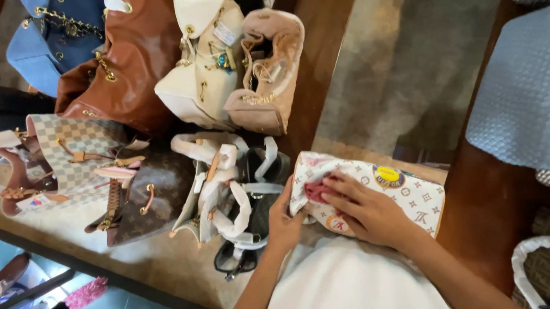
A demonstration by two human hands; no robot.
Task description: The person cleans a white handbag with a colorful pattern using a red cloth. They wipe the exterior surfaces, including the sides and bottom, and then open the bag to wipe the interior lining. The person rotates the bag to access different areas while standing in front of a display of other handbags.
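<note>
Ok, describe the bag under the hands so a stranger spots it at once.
Find the wooden shelf crowded with handbags. At its near end lies a white patterned pouch, the right hand pressing a pink cloth on it. Only it carries a round yellow sticker.

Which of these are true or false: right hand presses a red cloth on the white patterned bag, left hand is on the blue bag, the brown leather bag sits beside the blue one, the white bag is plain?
1. The right hand presses a red cloth on the white patterned bag: true.
2. The left hand is on the blue bag: false, it grips the white patterned bag's edge.
3. The brown leather bag sits beside the blue bag: true.
4. The white patterned bag is plain: false, it carries coloured motifs and a yellow round sticker.
</note>
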